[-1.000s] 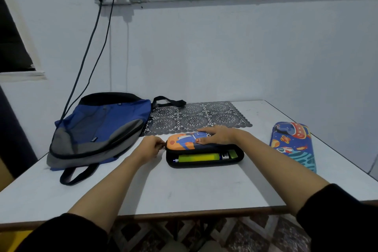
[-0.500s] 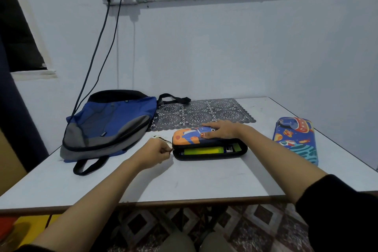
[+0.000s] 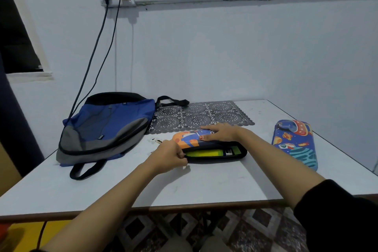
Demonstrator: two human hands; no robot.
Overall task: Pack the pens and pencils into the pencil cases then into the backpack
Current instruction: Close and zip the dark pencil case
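A white worktop (image 3: 204,182) stands against a pale wall. At its left rear a blue and grey backpack (image 3: 106,127) lies flat, a black strap looping toward the front edge. Just beside the backpack, along the back of the worktop, lies a dark lace placemat (image 3: 198,116). Near the right edge, well apart from the rest, a closed pencil case with a space print (image 3: 294,143) lies flat. At the centre sits an open pencil case (image 3: 216,158) with black walls and an orange and blue lid, the lid lowered but a gap showing along the front. The right hand (image 3: 221,132) rests flat on that lid, fingers straight. The left hand (image 3: 167,156) is curled at the case's left end, pinching its edge, probably at the zip pull, which is hidden by the fingers. Inside the gap lies a yellow-green marker (image 3: 204,153).
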